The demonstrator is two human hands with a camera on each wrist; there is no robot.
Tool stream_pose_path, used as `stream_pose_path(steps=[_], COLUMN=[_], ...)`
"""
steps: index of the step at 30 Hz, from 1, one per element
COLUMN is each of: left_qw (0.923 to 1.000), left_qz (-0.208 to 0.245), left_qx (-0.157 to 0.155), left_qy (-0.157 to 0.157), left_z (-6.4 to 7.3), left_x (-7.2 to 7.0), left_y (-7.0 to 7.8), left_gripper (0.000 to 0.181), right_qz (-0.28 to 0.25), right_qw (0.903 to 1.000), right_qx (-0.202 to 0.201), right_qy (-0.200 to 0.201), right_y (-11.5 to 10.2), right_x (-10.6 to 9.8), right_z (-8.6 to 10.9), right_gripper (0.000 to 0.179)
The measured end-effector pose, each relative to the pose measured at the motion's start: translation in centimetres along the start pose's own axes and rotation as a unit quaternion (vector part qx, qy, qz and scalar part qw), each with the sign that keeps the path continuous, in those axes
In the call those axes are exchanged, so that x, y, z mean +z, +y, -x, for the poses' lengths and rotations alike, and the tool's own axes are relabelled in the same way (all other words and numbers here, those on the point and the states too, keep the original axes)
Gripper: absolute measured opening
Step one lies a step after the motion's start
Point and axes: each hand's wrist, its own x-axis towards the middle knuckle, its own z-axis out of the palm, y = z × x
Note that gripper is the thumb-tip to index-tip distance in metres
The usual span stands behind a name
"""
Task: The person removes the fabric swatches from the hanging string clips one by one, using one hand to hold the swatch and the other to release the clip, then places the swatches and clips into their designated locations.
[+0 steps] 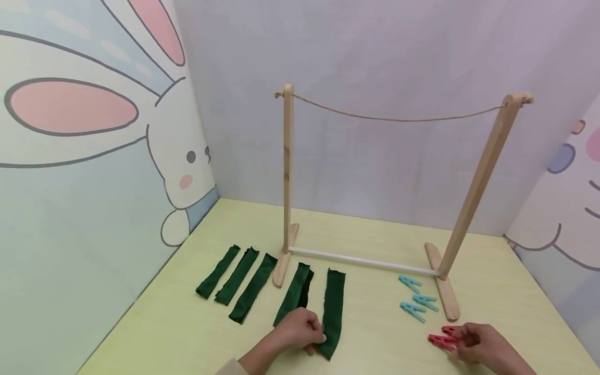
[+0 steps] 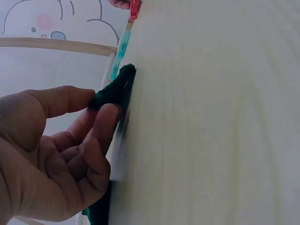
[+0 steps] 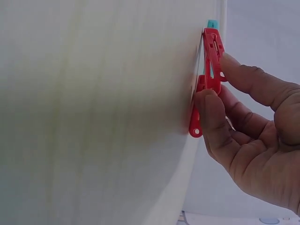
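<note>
My left hand (image 1: 298, 330) pinches the near end of the rightmost dark green cloth strip (image 1: 334, 299) between thumb and fingers. The left wrist view shows that cloth end (image 2: 115, 89) lifted a little off the tabletop. Just left of it lies another green strip (image 1: 292, 294), folded over and partly covered by the hand. With thumb and fingertips, my right hand (image 1: 485, 346) pinches a red clothespin (image 3: 213, 58) by the table surface. A second red clothespin (image 3: 195, 123) lies right beside it, partly hidden by the fingers.
Three blue clothespins (image 1: 412, 311) lie beyond the right hand. Farther left are three more green strips (image 1: 253, 289). Behind stands a wooden rack with a left post (image 1: 287, 172), a right post (image 1: 480, 187), a sagging rope (image 1: 398, 120) and a white bottom bar (image 1: 363, 261).
</note>
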Motion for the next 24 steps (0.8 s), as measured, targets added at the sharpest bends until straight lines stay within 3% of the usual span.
stream_pose_path(steps=[4, 14, 24], left_qw=[0.9999, 0.9994, 0.9995], left_qz=[-0.009, 0.033, 0.026], left_qx=[0.010, -0.009, -0.013], left_qy=[0.010, -0.001, 0.005], left_z=[0.1, -0.6, -0.4], left_x=[0.2, 1.3, 1.4], left_y=[-0.1, 0.2, 0.2], left_gripper=[0.013, 0.012, 0.014], right_qz=[0.013, 0.037, 0.015], right_qw=[0.9999, 0.9986, 0.9990], right_qx=[-0.006, 0.018, 0.030], right_qy=[0.004, 0.033, 0.030], right_y=[0.2, 0.3, 0.4], right_x=[-0.1, -0.2, -0.5], right_z=[0.0, 0.3, 0.9], right_gripper=[0.016, 0.017, 0.024])
